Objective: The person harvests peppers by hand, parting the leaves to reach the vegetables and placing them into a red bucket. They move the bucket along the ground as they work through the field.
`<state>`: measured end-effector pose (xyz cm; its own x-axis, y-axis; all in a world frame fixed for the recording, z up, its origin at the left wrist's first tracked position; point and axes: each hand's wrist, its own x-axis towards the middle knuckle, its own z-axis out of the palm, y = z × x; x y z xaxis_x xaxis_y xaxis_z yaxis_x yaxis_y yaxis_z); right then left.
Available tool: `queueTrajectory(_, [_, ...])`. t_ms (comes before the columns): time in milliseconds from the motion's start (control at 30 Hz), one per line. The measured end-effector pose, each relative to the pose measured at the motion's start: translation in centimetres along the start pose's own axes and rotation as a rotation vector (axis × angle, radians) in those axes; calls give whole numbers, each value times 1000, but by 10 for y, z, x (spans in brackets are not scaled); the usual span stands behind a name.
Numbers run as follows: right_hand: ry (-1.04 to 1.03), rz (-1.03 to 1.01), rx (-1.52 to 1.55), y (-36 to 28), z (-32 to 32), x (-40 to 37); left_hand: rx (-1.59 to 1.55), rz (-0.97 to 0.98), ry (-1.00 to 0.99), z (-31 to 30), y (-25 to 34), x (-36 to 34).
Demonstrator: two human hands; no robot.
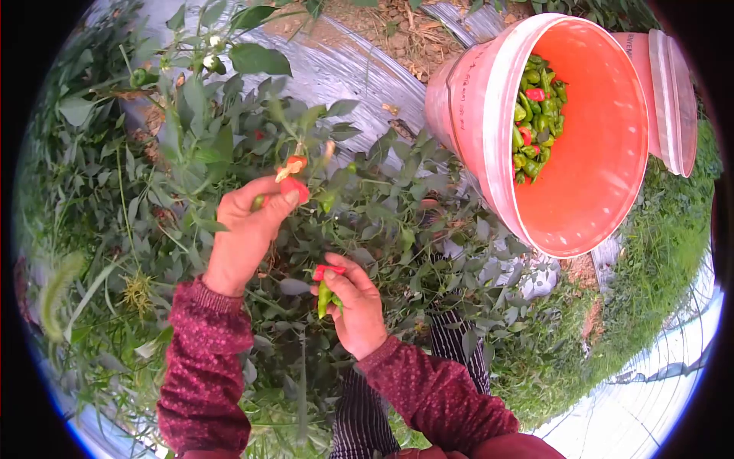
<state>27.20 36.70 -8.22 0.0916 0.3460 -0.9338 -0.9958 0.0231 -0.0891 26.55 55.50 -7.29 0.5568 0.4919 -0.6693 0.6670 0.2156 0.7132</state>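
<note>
My left hand (248, 229) reaches in among the pepper plants (191, 153), its thumb and fingers closed on a red pepper (295, 189). Just above its fingertips is an orange-red pepper (292, 166) with a pale, dried-looking patch. A bit of green shows between the fingers. Lower and to the right, my right hand (358, 310) is closed around a few peppers. A red pepper (329, 271) sticks out at its fingertips, with a green pepper (324, 298) below it. Its palm is partly hidden.
A pinkish bucket (474, 115) lies tilted at the upper right, its mouth facing me, with many green and some red peppers (541, 115) inside. Behind it stands another pink container (636, 57) with a pale rim. Silvery plastic sheeting (359, 84) covers ground between plants. Striped trouser legs show below.
</note>
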Motion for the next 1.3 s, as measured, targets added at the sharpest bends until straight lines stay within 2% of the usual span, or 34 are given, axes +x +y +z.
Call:
queueTrajectory(67, [-14, -11, 18, -1, 1, 0, -372, -290, -1, -3, -8, 3])
queueTrajectory(133, [-21, -25, 35, -6, 2, -4, -378, -311, 62, 12, -18, 6])
queueTrajectory(200, [-26, -33, 37, -13, 4, -11, 47, 98, 70, 25, -20, 12])
queueTrajectory(233, [-33, -39, 47, -17, 5, -18, 201, 125, 94, 36, -7, 3])
queueTrajectory(333, [-136, -73, -7, -47, 2, -47, 53, 130, 99, 60, 38, -21])
queueTrajectory(400, [-124, -88, -67, -102, 7, -76, 41, 176, 131, 74, 63, -31])
queueTrajectory(467, [-203, -256, -148, -160, 7, -104, -183, 137, 67, 99, 98, -39])
queueTrajectory(533, [-224, -607, -277, -212, 3, -113, -40, 427, 40, 121, 139, -39])
queueTrajectory(600, [8, -780, -483, -259, 2, -107, 74, 477, 55, 122, 157, -34])
queueTrajectory(633, [-8, -784, -481, -275, 2, -103, 188, 518, 53, 122, 162, -30])
queueTrajectory(667, [104, -835, -674, -287, 2, -97, 319, 553, 93, 113, 152, -21])
queueTrajectory(700, [223, -880, -861, -293, 0, -91, 338, 529, 112, 100, 142, -14])
queueTrajectory(733, [215, -877, -850, -295, -5, -88, 413, 478, 173, 87, 129, -5])
queueTrajectory(767, [203, -886, -848, -296, -12, -86, 631, 478, 203, 69, 123, 4])
queueTrajectory(833, [182, -921, -852, -298, -21, -81, 943, 373, 130, 35, 108, 23])
queueTrajectory(867, [180, -929, -853, -295, -23, -80, 969, 386, 156, 22, 101, 31])
queueTrajectory(933, [100, -875, -722, -281, -19, -77, 1131, 265, 95, 2, 97, 46])
queueTrajectory(1000, [109, -897, -698, -266, -11, -77, 1366, 309, 150, -12, 81, 58])
queueTrajectory(1033, [89, -850, -696, -260, -9, -79, 1361, 316, 155, -22, 72, 64])
queueTrajectory(1100, [48, -799, -763, -245, 0, -80, 1505, 116, 147, -42, 55, 71])
queueTrajectory(1133, [48, -805, -770, -237, 4, -79, 1497, 119, 152, -50, 53, 73])
queueTrajectory(1200, [-81, -637, -788, -218, 15, -74, 1124, -121, 456, -69, 49, 69])
queueTrajectory(1233, [-101, -638, -764, -207, 18, -69, 907, -265, 520, -77, 50, 67])
queueTrajectory(1267, [-108, -647, -768, -198, 23, -65, 901, -260, 530, -84, 44, 70])
queueTrajectory(1300, [-120, -611, -790, -189, 27, -62, 800, -194, 643, -93, 34, 73])
